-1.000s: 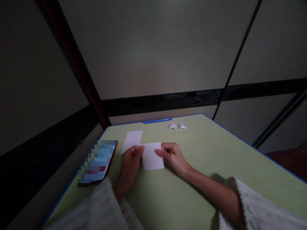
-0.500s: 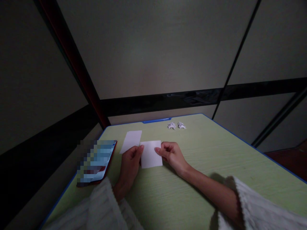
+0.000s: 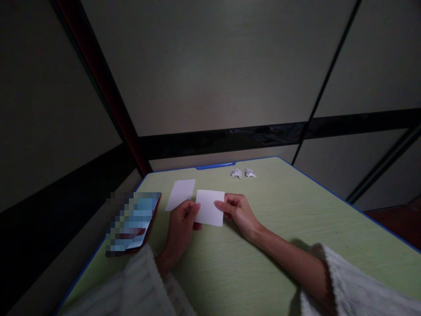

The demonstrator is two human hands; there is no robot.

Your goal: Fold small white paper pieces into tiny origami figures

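Between my two hands is a roughly square sheet of white paper (image 3: 209,210), held above the tabletop. My left hand (image 3: 182,220) pinches its left edge, thumb on the near face and fingers behind. My right hand (image 3: 237,213) grips the right edge with the thumb laid on the front; the fingers behind the paper are partly hidden. Another white sheet (image 3: 180,193) lies flat on the table just beyond my left hand. Two small folded paper figures, a left one (image 3: 236,173) and a right one (image 3: 250,173), sit near the far edge.
A tablet-like device (image 3: 140,224) with a lit, partly blurred screen and dark red edge lies at the left. The pale green table (image 3: 296,206) has a blue rim and a blue handle (image 3: 215,166) at its far side. Dark-banded panels (image 3: 223,79) stand behind it.
The held paper has turned slightly clockwise and shifted a little up and right. Both hands keep their pinch on its edges, the left moving slightly right.
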